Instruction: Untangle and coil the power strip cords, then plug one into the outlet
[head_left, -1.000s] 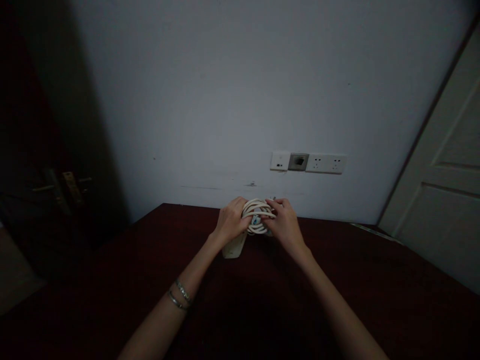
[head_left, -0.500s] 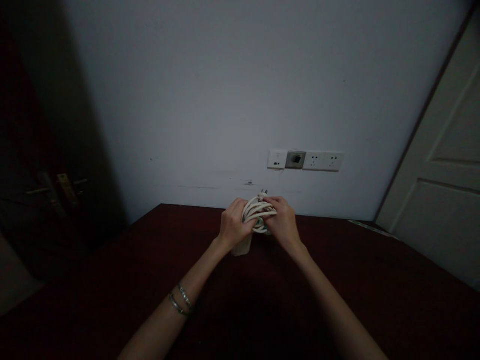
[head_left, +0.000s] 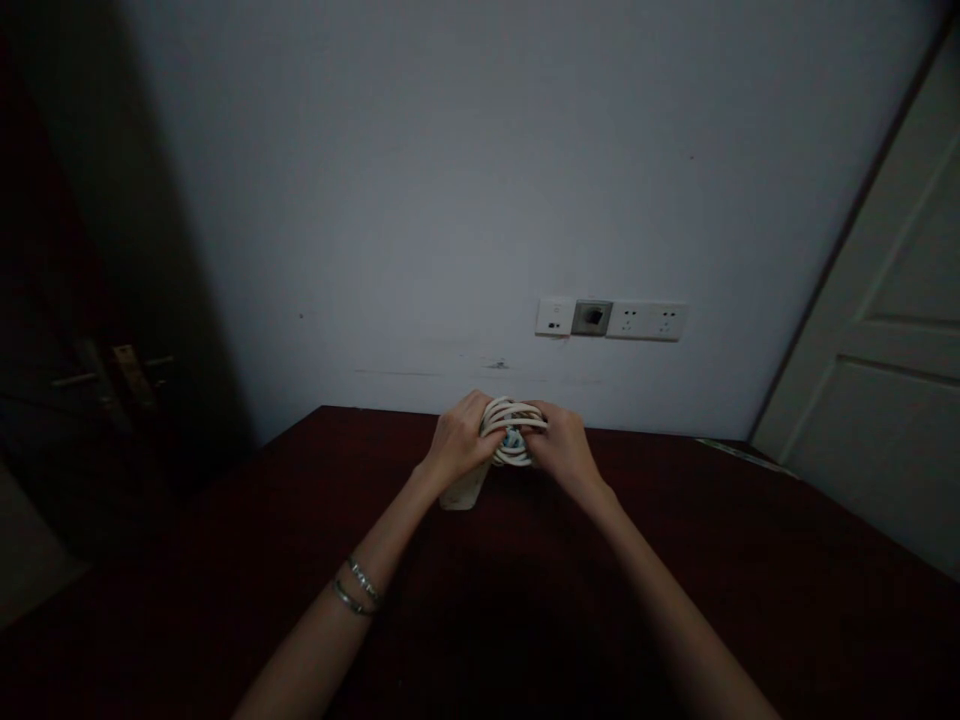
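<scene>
A white power strip (head_left: 463, 490) with its cream cable (head_left: 511, 418) coiled in loops is held above the far part of a dark red table (head_left: 225, 560). My left hand (head_left: 457, 442) is closed around the strip's body and the left side of the coil. My right hand (head_left: 564, 448) is closed on the right side of the coiled cable, fingers pinching the loops. Something small and blue (head_left: 513, 439) shows inside the coil. Two bracelets (head_left: 357, 588) sit on my left wrist.
A wall plate with sockets (head_left: 611, 319) is mounted on the white wall just above the table's far edge. A white door (head_left: 885, 330) stands at the right and a dark door with a brass handle (head_left: 124, 375) at the left.
The plug end that stuck up from the coil half a second ago is no longer visible. Both hands keep hold of the bundle and have shifted only slightly.
</scene>
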